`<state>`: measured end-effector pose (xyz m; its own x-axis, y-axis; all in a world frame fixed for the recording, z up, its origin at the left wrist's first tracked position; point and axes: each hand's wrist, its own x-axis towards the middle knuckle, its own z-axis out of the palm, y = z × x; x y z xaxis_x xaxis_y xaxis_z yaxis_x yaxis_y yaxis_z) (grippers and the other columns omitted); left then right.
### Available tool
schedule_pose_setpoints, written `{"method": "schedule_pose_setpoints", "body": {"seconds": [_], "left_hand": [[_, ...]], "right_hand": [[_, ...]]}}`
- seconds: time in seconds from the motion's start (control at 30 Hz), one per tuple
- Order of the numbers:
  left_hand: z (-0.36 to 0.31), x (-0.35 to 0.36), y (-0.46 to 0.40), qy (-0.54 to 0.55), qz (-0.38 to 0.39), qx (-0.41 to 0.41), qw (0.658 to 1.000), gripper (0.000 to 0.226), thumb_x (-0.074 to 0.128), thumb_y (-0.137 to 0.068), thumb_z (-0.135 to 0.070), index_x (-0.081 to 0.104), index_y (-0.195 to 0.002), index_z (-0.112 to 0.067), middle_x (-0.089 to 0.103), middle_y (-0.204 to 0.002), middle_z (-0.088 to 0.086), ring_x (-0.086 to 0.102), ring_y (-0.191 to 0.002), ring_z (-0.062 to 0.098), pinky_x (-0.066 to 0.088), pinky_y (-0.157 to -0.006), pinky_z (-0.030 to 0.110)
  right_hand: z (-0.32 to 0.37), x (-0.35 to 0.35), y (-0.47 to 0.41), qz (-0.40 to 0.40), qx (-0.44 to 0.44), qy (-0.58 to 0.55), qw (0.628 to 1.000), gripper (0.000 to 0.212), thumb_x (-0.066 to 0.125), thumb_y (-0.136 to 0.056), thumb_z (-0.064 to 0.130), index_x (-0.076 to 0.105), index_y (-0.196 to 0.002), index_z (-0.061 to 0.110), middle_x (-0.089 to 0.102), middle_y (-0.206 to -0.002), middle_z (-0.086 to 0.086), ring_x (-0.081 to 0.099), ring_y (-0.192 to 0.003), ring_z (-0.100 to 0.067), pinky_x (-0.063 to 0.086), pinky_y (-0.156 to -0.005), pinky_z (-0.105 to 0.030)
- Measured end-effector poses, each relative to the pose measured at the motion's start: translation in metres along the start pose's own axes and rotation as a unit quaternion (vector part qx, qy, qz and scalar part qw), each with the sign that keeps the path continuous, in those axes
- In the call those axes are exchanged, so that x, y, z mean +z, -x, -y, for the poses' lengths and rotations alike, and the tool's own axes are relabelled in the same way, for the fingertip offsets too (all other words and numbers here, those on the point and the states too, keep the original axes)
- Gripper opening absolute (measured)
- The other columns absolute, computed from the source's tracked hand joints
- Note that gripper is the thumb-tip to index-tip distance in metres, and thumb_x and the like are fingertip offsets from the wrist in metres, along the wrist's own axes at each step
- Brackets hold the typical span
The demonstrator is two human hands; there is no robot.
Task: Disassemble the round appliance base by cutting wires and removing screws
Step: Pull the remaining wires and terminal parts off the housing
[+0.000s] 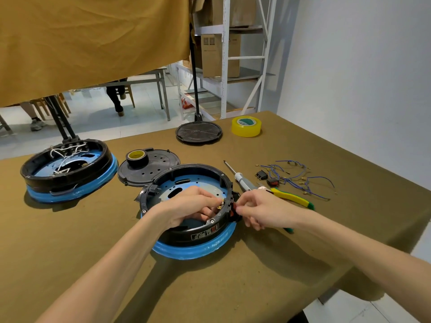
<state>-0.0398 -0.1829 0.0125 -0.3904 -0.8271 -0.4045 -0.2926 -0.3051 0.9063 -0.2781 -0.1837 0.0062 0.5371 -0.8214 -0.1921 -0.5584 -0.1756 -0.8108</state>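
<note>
A round appliance base (pixel 198 236), black ring on a blue rim, lies open-side up in the middle of the table. My left hand (pixel 189 207) reaches inside it, fingers curled at the brass terminals (pixel 220 203) on the inner right wall. My right hand (pixel 256 209) is outside the same wall and pinches the red-and-black switch (pixel 234 209) set in the ring. Behind my right hand lie a grey screwdriver (pixel 240 179) and yellow-handled cutters (pixel 291 197). Cut blue wires (pixel 300 179) and two removed switches lie further right.
A second base (pixel 67 173) with white wires inside sits at the left. A black cover plate (pixel 151 169) carries a roll of black tape (pixel 137 157). Another round plate (pixel 198 132) and a yellow tape roll (pixel 246 126) lie at the back. The table edge runs along the right.
</note>
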Motion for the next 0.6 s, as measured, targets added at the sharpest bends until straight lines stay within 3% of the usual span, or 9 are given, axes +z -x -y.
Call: {"method": "schedule_pose_setpoints", "body": {"seconds": [0.07, 0.17, 0.3, 0.4, 0.5, 0.6], "left_hand": [[0.001, 0.001, 0.000, -0.005, -0.009, 0.006, 1.000, 0.021, 0.063, -0.102, -0.021, 0.079, -0.103, -0.006, 0.069, -0.076, 0.003, 0.061, -0.062, 0.010, 0.053, -0.058, 0.019], [0.001, 0.005, 0.001, -0.076, -0.056, 0.040, 0.995, 0.022, 0.062, -0.102, -0.023, 0.080, -0.098, -0.011, 0.067, -0.070, 0.000, 0.061, -0.063, 0.006, 0.053, -0.059, 0.018], [0.003, 0.013, 0.005, -0.256, -0.161, 0.160, 0.939, 0.018, 0.064, -0.099, -0.026, 0.082, -0.094, -0.030, 0.075, -0.077, -0.017, 0.067, -0.072, -0.004, 0.053, -0.065, 0.014], [0.006, 0.020, 0.013, -0.296, -0.211, 0.221, 0.905, 0.017, 0.067, -0.097, -0.025, 0.080, -0.102, -0.034, 0.074, -0.083, -0.027, 0.067, -0.085, -0.010, 0.054, -0.075, 0.013], [0.013, 0.025, 0.021, -0.295, -0.191, 0.239, 0.905, 0.018, 0.064, -0.097, -0.033, 0.079, -0.108, -0.033, 0.075, -0.093, -0.025, 0.070, -0.089, -0.006, 0.060, -0.081, 0.023], [0.013, 0.021, 0.029, -0.307, -0.150, 0.245, 0.907, 0.021, 0.065, -0.095, -0.044, 0.076, -0.112, -0.040, 0.074, -0.101, -0.027, 0.070, -0.094, -0.003, 0.060, -0.081, 0.022]], "right_hand": [[-0.007, 0.004, 0.002, -0.066, -0.044, 0.047, 0.996, 0.010, 0.060, -0.101, 0.023, 0.068, -0.106, 0.024, 0.066, -0.067, 0.005, 0.056, -0.056, -0.003, 0.044, -0.053, -0.017], [-0.006, 0.008, 0.000, -0.166, -0.127, 0.137, 0.968, 0.010, 0.067, -0.097, 0.026, 0.076, -0.101, 0.026, 0.066, -0.074, 0.010, 0.059, -0.067, -0.005, 0.043, -0.059, -0.017], [-0.001, 0.002, 0.003, -0.154, -0.165, 0.166, 0.960, 0.015, 0.074, -0.092, 0.033, 0.080, -0.103, 0.024, 0.066, -0.085, 0.018, 0.061, -0.082, -0.005, 0.051, -0.070, -0.023], [0.003, 0.005, 0.004, -0.157, -0.164, 0.203, 0.952, 0.021, 0.073, -0.092, 0.039, 0.080, -0.104, 0.024, 0.065, -0.089, 0.016, 0.060, -0.083, -0.004, 0.054, -0.074, -0.028], [0.004, 0.010, 0.006, -0.177, -0.170, 0.249, 0.937, 0.021, 0.069, -0.094, 0.041, 0.077, -0.104, 0.025, 0.062, -0.092, 0.013, 0.058, -0.083, -0.004, 0.052, -0.073, -0.025], [0.006, 0.015, 0.006, -0.170, -0.173, 0.268, 0.932, 0.020, 0.065, -0.096, 0.041, 0.072, -0.101, 0.023, 0.059, -0.092, 0.010, 0.056, -0.082, -0.007, 0.050, -0.072, -0.025]]}}
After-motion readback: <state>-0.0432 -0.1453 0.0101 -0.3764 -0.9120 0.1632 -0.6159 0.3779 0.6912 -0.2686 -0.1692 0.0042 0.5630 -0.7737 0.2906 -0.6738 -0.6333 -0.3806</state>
